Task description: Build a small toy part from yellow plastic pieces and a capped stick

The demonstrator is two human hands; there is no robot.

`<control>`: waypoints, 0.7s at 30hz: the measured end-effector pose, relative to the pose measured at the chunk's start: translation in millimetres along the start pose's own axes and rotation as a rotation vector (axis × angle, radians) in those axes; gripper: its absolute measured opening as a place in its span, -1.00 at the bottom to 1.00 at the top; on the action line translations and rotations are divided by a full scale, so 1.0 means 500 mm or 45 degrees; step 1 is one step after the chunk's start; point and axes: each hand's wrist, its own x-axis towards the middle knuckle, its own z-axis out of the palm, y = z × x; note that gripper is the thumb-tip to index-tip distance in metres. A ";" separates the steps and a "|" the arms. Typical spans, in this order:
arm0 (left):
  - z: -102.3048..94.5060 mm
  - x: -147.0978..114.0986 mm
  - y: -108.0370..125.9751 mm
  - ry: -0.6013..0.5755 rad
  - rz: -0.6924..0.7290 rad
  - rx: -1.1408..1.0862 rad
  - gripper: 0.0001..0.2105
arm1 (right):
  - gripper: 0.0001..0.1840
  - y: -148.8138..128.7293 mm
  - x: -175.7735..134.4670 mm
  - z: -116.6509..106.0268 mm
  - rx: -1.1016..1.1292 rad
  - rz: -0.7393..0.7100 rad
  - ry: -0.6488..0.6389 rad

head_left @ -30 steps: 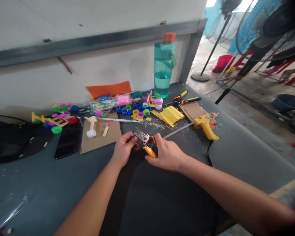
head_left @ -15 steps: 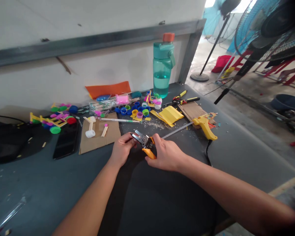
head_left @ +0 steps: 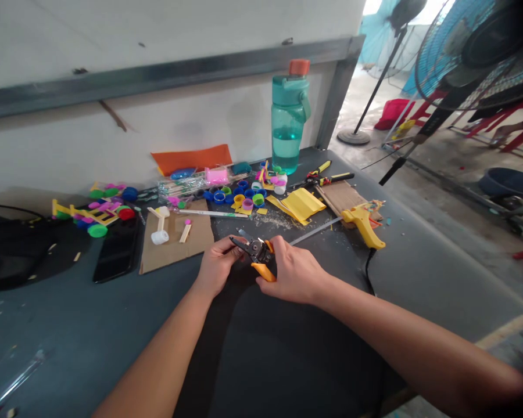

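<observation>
Orange-handled pliers point(head_left: 257, 249), jaws parted, are over the dark table point(head_left: 287, 354) in the right hand point(head_left: 295, 271), its fingers curled firmly round them. The left hand point(head_left: 214, 268), fingertips together beside the jaw tips, hides whether it grips anything. Yellow glue gun point(head_left: 366, 225) lies farther right.

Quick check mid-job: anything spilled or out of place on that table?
Yes: pale crumbs lie scattered on the table beyond the orange-handled pliers, beside the folded yellow sheet. They look odd because they're strewn loosely, like debris.
</observation>
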 end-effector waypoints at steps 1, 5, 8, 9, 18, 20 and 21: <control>0.001 0.000 0.000 0.008 -0.010 -0.008 -0.81 | -0.45 0.000 0.000 0.000 0.000 -0.001 0.004; 0.004 -0.001 0.002 0.033 -0.019 0.000 -0.80 | -0.45 0.001 0.001 0.001 -0.007 -0.018 0.023; 0.004 -0.001 0.003 0.030 0.001 0.015 -0.81 | -0.44 0.002 0.000 0.002 -0.019 -0.028 0.032; 0.003 -0.001 0.003 0.025 0.007 0.015 -0.82 | -0.44 0.002 0.000 0.002 -0.021 -0.029 0.034; 0.004 -0.003 0.006 0.029 0.027 0.035 -0.84 | -0.43 -0.002 0.003 -0.003 -0.047 -0.035 -0.031; 0.003 -0.003 0.005 0.030 0.047 0.062 -0.85 | -0.44 -0.004 0.003 -0.008 -0.060 -0.040 -0.054; 0.003 -0.003 0.005 0.034 0.051 0.078 -0.85 | -0.45 -0.005 0.003 -0.010 -0.069 -0.037 -0.070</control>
